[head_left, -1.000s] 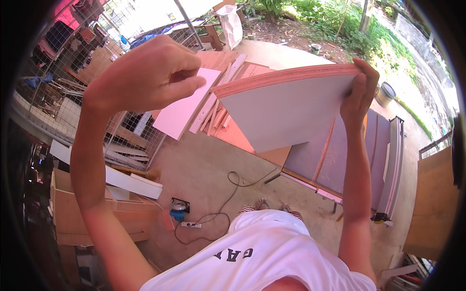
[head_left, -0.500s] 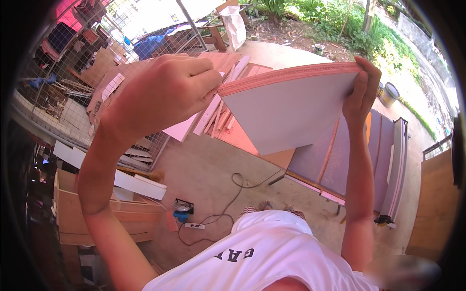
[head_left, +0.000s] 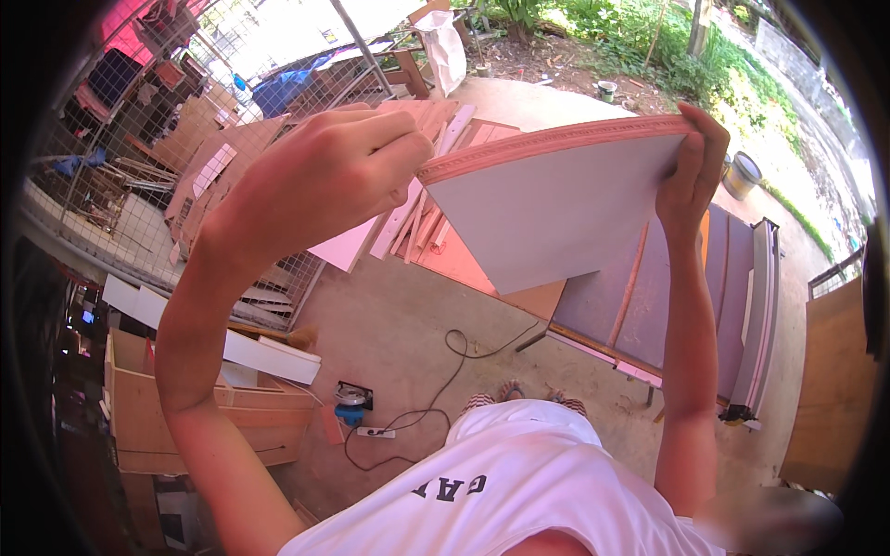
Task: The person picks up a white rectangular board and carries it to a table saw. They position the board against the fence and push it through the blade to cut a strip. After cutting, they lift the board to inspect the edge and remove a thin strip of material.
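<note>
A plywood board point(head_left: 556, 204) with a white face and a raw layered edge is held up in front of me, its long edge on top. My right hand point(head_left: 691, 176) grips its right end, thumb against the white face and fingers over the edge. At the board's left corner, my left hand point(head_left: 324, 176) is closed with the fingers curled, close against the edge. Whatever those fingers hold, if anything, is hidden behind the hand.
A table saw point(head_left: 603, 306) stands to the right, beside stacked wood offcuts point(head_left: 426, 232). On the concrete floor lie a blue circular saw point(head_left: 352, 400), a power strip point(head_left: 375, 433) and a looping cord point(head_left: 454, 371). A wooden box point(head_left: 204, 417) and wire fence point(head_left: 111, 176) are at left.
My left hand has shifted slightly to the right along the board's corner, its fingers still curled. The right hand and the board stay nearly where they were.
</note>
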The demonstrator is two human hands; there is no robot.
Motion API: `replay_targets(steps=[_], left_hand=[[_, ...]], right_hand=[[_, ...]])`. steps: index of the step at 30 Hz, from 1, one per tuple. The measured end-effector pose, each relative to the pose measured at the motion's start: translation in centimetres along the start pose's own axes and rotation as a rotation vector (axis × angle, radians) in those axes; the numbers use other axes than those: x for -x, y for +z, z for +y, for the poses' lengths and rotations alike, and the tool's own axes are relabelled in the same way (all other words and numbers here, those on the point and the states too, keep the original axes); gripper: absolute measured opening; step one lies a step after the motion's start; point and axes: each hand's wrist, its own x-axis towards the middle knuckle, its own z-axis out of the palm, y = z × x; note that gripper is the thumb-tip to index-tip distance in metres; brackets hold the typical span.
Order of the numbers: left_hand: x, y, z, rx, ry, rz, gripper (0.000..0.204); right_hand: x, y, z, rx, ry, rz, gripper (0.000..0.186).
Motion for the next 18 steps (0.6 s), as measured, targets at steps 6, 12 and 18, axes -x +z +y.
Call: replay_targets(steps=[6, 12, 18], left_hand=[[1.3, 1.3, -0.9, 0.288, -0.245, 0.238, 0.018], [1.5, 9.1, 4.5, 0.879, -0.580, 0.671, 0.039], [-0.2, 16.2, 6.5, 1.080, -0.779, 0.973, 0.035]], right_hand=[[0.1, -0.3, 0.4, 0.029, -0.043, 0.004, 0.035], [-0.5, -0.5, -0.1, 0.115, 0.006, -0.047, 0.037], [-5.8, 0.4, -8.5, 0.686, -0.132, -0.158, 0.015]])
